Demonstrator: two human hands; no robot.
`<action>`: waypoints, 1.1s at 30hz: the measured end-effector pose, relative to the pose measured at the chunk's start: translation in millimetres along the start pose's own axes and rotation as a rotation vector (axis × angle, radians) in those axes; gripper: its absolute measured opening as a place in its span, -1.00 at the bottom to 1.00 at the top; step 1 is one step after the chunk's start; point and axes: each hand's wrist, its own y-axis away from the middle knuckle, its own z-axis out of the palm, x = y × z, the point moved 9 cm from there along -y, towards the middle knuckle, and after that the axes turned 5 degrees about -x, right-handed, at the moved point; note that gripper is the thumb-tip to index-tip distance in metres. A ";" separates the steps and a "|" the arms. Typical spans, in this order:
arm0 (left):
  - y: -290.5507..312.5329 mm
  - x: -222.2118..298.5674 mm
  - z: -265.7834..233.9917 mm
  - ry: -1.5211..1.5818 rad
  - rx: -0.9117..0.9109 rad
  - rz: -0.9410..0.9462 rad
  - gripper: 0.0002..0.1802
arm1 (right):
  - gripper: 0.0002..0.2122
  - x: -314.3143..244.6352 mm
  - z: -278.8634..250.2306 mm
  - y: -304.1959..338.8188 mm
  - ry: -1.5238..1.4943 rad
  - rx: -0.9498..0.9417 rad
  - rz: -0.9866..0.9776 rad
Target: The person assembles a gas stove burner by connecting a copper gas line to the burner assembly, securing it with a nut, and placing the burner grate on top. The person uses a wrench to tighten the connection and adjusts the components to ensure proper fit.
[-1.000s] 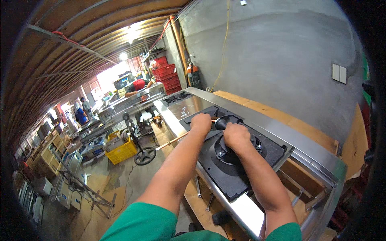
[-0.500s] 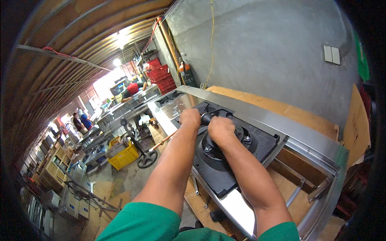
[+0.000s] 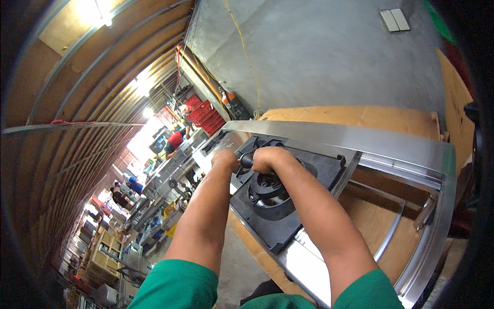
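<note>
My left hand (image 3: 225,160) is closed, its fingers curled above the far left part of the steel stove frame (image 3: 329,135). What it grips is hidden by the hand. Close beside it, my right hand (image 3: 270,158) wraps around a black rounded, flared piece (image 3: 247,160) that shows between the two fists. Both hands are over a black cast-iron stove grate (image 3: 278,234), which lies flat on the frame. Its round burner ring (image 3: 272,206) shows under my right forearm.
Right of the grate, an opening in the frame (image 3: 383,216) shows wood and a metal bar. Cardboard (image 3: 350,118) stands along the grey wall (image 3: 319,56). Red crates (image 3: 201,114) and a gas cylinder (image 3: 236,107) are beyond the far end. A person in red (image 3: 176,140) bends over another bench.
Both fists have shifted left with the black piece between them. The view has turned and tilted, and the copper-coloured rod seen by my left forearm no longer shows.
</note>
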 end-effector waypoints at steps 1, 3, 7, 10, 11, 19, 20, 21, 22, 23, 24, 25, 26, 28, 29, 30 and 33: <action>-7.9 -7.7 5.4 -0.004 -0.008 -0.010 -0.55 | -0.66 -3.3 -0.1 7.7 -0.033 0.002 -0.055; -22.9 -3.4 -0.7 -0.051 0.022 0.025 -0.48 | -0.66 9.0 0.5 -21.4 -0.028 0.095 -0.045; -34.2 1.6 4.5 -0.275 -0.009 0.041 -0.43 | -0.65 10.7 6.3 -34.4 -0.033 0.160 -0.081; -46.3 1.2 6.5 -0.274 -0.018 -0.011 -0.49 | -0.63 13.1 5.0 -40.5 -0.099 0.154 -0.032; -46.0 5.8 2.5 -0.246 -0.011 -0.029 -0.52 | -0.61 16.5 0.9 -41.5 -0.114 0.140 -0.011; -71.0 -24.9 71.4 -0.174 -0.465 0.276 -0.77 | -0.59 1.7 8.5 -15.1 -0.199 0.079 0.019; -59.6 -14.3 60.3 -0.018 -0.484 0.181 -0.76 | -0.59 11.4 5.0 -16.8 -0.201 0.071 0.042; -45.3 -6.3 48.2 0.139 -0.502 0.081 -0.73 | -0.59 19.9 1.6 -21.6 -0.204 0.063 0.060; -37.4 -9.7 43.2 0.299 -0.520 -0.032 -0.69 | -0.58 21.9 1.0 -25.3 -0.207 0.048 0.066; -32.3 -16.2 46.7 0.367 -0.533 -0.080 -0.69 | -0.59 16.5 -3.2 -10.2 -0.204 0.118 0.046; -30.5 -19.9 49.0 0.353 -0.539 -0.089 -0.68 | -0.59 14.8 -0.6 -13.7 -0.211 0.114 0.043; -31.5 -19.5 49.0 0.255 -0.532 -0.055 -0.68 | -0.59 13.1 0.8 -16.4 -0.217 0.109 0.040; -31.3 -13.5 45.4 0.100 -0.517 0.012 -0.67 | -0.60 11.1 -0.1 -15.5 -0.222 0.109 0.037; -29.2 2.4 40.5 -0.254 -0.476 0.160 -0.66 | -0.61 10.7 -0.3 -12.2 -0.177 0.096 0.046; -27.3 11.3 40.6 -0.424 -0.461 0.233 -0.65 | -0.62 12.0 0.6 -9.7 -0.158 0.089 0.054; -25.7 16.1 41.5 -0.560 -0.441 0.286 -0.64 | -0.62 12.0 0.2 -7.5 -0.168 0.095 0.062; -35.9 11.5 38.8 -0.543 -0.350 0.246 -0.68 | -0.63 11.5 0.1 -6.9 -0.175 0.100 0.068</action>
